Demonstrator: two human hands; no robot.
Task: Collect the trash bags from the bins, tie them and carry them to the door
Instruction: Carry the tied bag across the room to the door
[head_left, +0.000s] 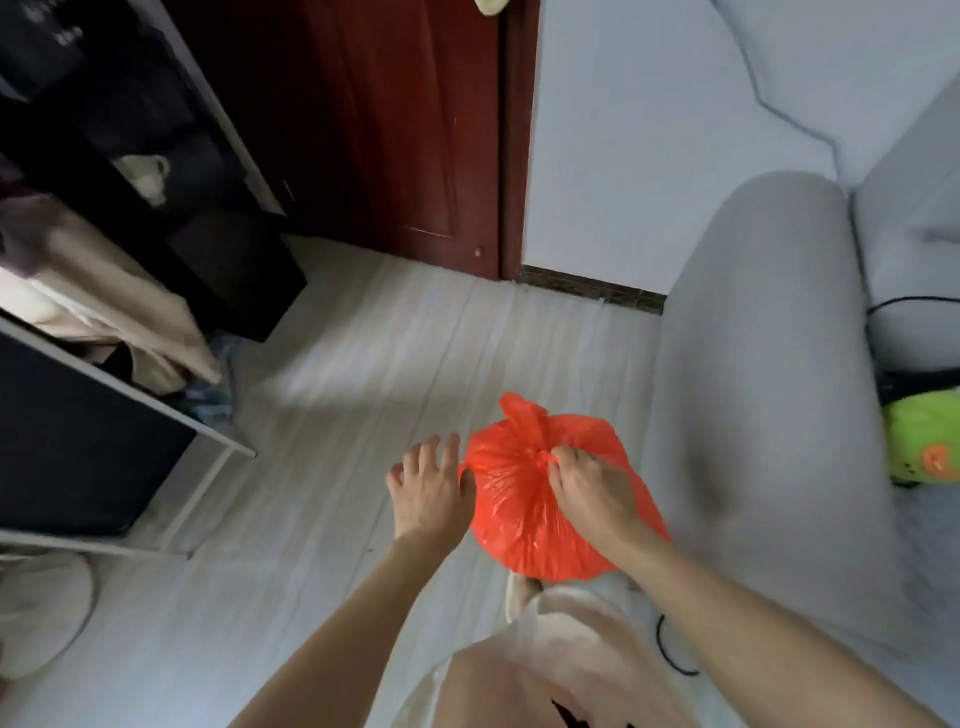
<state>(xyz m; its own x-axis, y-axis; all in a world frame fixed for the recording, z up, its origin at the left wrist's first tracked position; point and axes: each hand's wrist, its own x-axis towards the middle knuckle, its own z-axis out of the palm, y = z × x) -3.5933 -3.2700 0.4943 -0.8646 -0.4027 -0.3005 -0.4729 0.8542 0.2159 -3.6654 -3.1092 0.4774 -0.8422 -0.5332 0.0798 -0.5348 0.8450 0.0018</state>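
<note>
A red plastic trash bag hangs full and bunched at the top, low in the middle of the view above the pale floor. My right hand pinches the gathered neck of the bag, where a knot and a loose tail stick up. Beside the bag's left side is my left hand, fingers spread, its thumb touching the plastic and holding nothing. A dark red wooden door stands closed straight ahead at the top of the view.
A grey sofa arm fills the right side, with a green toy and black cables behind it. A dark open wardrobe with a white frame and hanging clothes lines the left. Pale plank floor runs to the door.
</note>
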